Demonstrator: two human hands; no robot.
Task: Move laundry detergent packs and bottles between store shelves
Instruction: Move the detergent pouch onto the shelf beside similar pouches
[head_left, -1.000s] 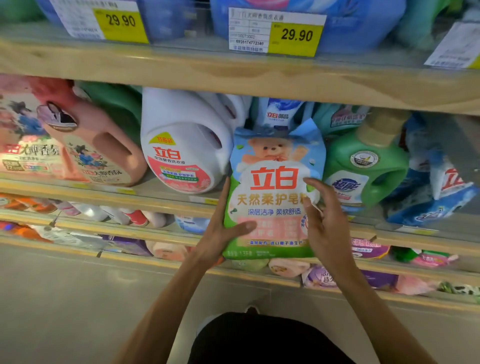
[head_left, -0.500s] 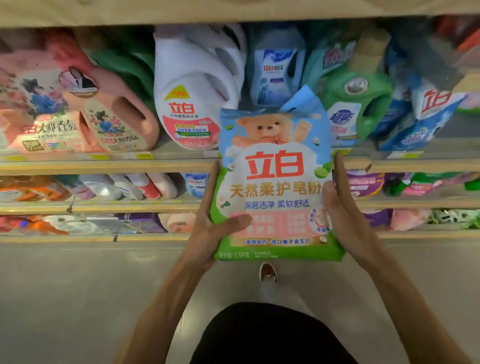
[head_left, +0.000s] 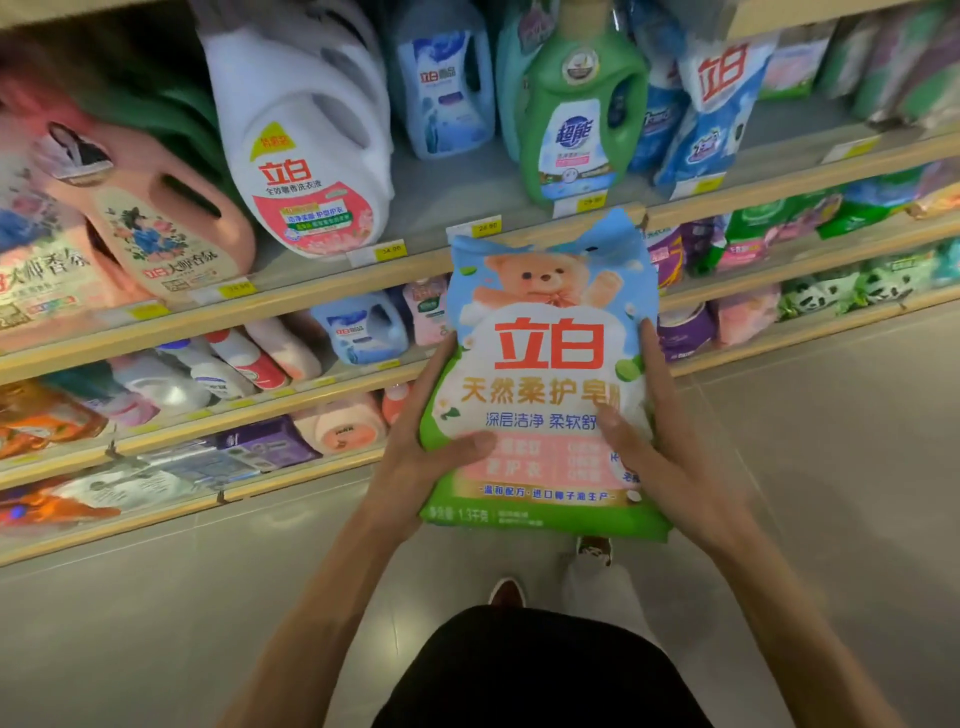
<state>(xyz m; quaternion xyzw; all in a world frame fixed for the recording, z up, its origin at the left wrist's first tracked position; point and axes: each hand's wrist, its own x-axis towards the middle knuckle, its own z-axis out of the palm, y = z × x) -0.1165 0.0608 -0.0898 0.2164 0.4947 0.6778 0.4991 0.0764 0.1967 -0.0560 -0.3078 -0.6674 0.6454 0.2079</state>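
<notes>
Gripping the teddy-bear soap powder pack (head_left: 545, 384) from both sides, left hand (head_left: 426, 447) and right hand (head_left: 654, 447) with fingers spread flat on it. Pulled clear of the shelf edge (head_left: 311, 291) now, so halfway moved. Behind: white detergent jug (head_left: 306, 150), green detergent bottle (head_left: 576, 104).
</notes>
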